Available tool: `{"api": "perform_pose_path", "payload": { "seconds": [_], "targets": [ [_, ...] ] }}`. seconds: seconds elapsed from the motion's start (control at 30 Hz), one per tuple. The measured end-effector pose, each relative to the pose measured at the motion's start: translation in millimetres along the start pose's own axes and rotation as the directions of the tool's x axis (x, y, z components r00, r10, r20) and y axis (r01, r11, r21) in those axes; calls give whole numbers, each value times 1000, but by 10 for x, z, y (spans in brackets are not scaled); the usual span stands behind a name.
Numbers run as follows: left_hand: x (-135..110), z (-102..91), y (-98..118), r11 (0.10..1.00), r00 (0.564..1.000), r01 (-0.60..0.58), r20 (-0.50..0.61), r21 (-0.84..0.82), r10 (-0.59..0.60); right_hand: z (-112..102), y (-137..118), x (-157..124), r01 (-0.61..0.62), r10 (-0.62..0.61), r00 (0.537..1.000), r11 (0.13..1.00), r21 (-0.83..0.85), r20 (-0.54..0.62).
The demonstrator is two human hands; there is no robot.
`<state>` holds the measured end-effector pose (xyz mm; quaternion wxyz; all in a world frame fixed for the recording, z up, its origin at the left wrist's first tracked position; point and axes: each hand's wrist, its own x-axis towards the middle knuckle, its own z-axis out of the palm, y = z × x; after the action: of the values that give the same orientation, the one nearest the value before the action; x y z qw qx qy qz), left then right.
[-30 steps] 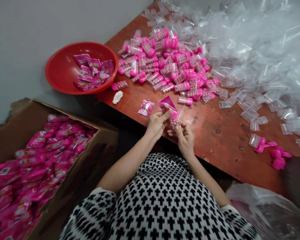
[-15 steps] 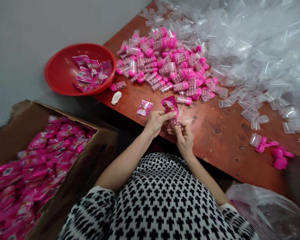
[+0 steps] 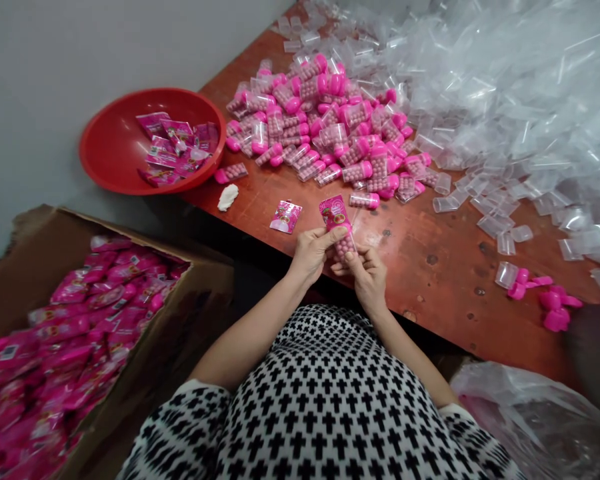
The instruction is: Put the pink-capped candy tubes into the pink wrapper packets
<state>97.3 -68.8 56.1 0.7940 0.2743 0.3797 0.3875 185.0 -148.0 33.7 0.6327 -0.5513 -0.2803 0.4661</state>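
Observation:
Between my two hands is a pink printed packet, with pink candy balls showing at its lower part. My left hand pinches its middle, thumb across the front. Lower down, my right hand has its thumb and fingers closed on the bottom end. The fingers behind the packet are partly hidden. Just left of it, a flat pink sachet lies on the table. Beyond the packet, a clear tube with a pink cap rests near a heap of similar candy-filled tubes.
A red bowl holding several pink sachets sits at the table's left edge, near a white lump. Below it stands a cardboard box of filled pink packets. Clear tubes cover the right side; pink plastic pieces lie near the right edge.
The view has shifted slightly, moving the table things a little left. Both hands keep hold of the packet, whose top now leans a little more to the left.

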Motion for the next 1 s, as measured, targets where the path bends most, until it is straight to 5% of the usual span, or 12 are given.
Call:
{"api": "perform_pose_path", "payload": {
  "seconds": [0.13, 0.33, 0.6, 0.87, 1.0],
  "targets": [
    [7, -86, 24, 995, 995, 81, 55, 59, -84, 15, 20, 8, -135, 130, 991, 980, 149, 42],
    [-21, -70, 1, 999, 1000, -15, 12, 36, 15, 52, -1, -44, 61, -65, 996, 996, -64, -61],
    [-47, -128, -79, 993, 992, 102, 72, 57, -106, 41, 41, 12, -157, 165, 986, 964, 216, -17],
    [-152, -229, -40, 984, 972, 172, 153, 40, -176, -35, 35, 109, -136, 120, 986, 980, 147, 114],
    [-233, -316, 11, 976, 953, 198, 216, 94, -214, 4, -14, 193, -217, 188, 946, 972, 88, 264]
  ]
}}
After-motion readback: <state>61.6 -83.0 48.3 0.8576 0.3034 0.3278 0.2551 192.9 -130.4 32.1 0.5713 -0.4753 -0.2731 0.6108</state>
